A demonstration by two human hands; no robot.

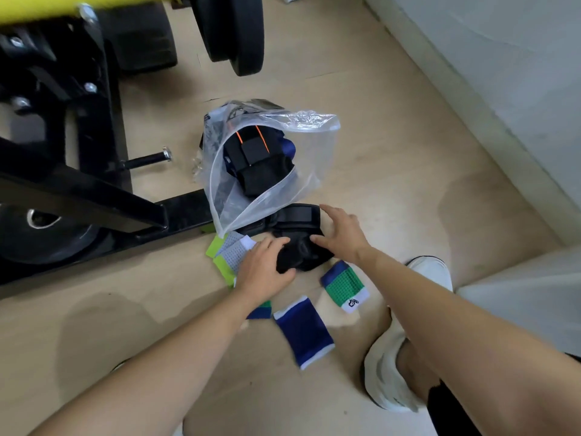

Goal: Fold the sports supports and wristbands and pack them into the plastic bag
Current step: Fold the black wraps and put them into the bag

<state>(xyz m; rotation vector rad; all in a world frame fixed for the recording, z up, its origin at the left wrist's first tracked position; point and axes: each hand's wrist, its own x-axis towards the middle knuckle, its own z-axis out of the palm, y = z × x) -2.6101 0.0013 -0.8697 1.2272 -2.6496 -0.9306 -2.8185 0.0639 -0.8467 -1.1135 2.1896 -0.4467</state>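
Crowding the wooden floor [393, 152] from 9 to 12 o'clock are a black equipment frame [94, 190] and a weight plate [239, 33]; a white shoe [386, 366] sits at 4 o'clock. The clear plastic bag [301, 143], its mouth gaping toward 6 o'clock, holds an orange-striped black strap [254, 149]. Just below its lip lies the crumpled black support [298, 221], a flat band across its top. The left hand [264, 272] grips it with curled fingers; the right hand [342, 236] rests on it with fingers spread. Around the support lie a lime-grey wristband [226, 256] at 9 o'clock, a green-blue wristband [344, 286] at 4 and a blue wristband [303, 332] at 6.
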